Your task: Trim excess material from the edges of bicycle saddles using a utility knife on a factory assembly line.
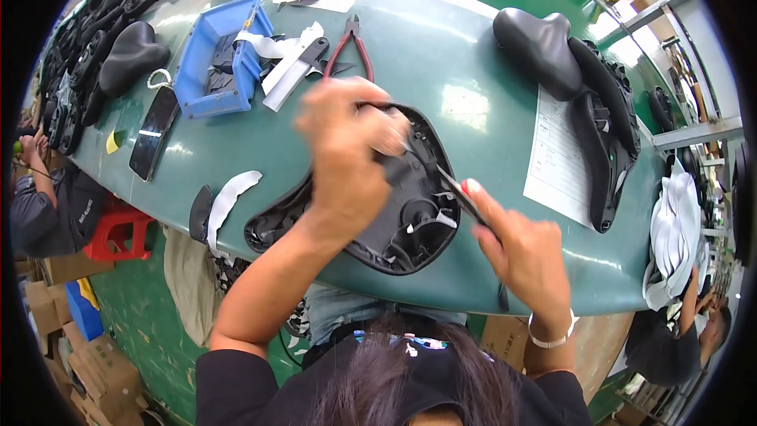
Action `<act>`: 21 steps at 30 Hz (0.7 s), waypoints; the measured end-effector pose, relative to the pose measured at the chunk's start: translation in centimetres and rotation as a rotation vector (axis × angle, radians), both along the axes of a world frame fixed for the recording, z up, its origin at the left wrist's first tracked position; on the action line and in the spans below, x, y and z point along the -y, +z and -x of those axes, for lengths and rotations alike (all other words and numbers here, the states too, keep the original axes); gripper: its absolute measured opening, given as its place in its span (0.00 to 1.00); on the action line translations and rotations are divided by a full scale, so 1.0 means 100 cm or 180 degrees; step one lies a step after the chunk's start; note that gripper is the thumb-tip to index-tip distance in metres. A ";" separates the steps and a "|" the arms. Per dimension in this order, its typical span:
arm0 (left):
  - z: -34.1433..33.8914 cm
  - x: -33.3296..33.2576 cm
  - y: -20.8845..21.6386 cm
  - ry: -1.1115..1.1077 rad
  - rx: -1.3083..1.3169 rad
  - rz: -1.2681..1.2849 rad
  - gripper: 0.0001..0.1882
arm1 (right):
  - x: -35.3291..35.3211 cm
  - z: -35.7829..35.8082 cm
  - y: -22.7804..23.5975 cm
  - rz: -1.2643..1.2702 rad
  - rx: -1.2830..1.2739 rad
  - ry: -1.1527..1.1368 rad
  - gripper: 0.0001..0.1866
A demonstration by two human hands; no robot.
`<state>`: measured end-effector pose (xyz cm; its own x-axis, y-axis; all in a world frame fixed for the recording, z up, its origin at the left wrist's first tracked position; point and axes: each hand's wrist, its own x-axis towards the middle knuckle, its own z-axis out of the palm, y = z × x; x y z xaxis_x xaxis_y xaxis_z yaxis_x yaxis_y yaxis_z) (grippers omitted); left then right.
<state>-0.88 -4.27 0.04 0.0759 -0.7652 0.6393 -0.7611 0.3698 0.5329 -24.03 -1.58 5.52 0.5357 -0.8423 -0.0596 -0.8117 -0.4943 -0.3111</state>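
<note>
A black bicycle saddle (394,189) lies upside down at the table's near edge, its ribbed underside facing up. My left hand (347,134) is over the saddle's far left part, blurred by motion. Its fingers are curled closed, and what they hold, if anything, is hidden. In my right hand (520,248) is a slim pointed tool (464,197) with a metal tip and a dark handle. The tip reaches the saddle's right rim. A bit of white material (432,224) shows on the underside near its rear.
Red-handled cutting pliers (352,46), a box cutter (296,75) and a blue bin (183,83) of black pieces lie beyond. A phone (154,134) is at left. More saddles (544,47) and a printed sheet (556,162) lie at right. Other people sit at both sides.
</note>
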 end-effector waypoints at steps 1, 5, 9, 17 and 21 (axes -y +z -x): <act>-0.007 0.001 0.005 0.0701 -0.0163 0.0278 0.02 | -0.016 0.006 0.003 -0.0018 -0.0107 0.0020 0.29; -0.014 0.000 0.004 0.0276 -0.3411 -0.0393 0.07 | -0.016 0.008 0.011 0.0236 -0.0391 0.0071 0.28; -0.009 -0.043 0.022 0.0513 -0.4089 -0.1902 0.16 | 0.059 0.017 0.022 0.0374 -0.0659 0.0587 0.25; -0.062 -0.060 0.046 -0.1520 -0.4931 -0.0467 0.22 | 0.012 0.015 0.025 0.0466 -0.0881 0.1036 0.28; -0.069 -0.034 0.057 -0.0592 -0.0513 -0.0907 0.14 | -0.033 0.023 0.026 0.0342 -0.1018 0.0391 0.29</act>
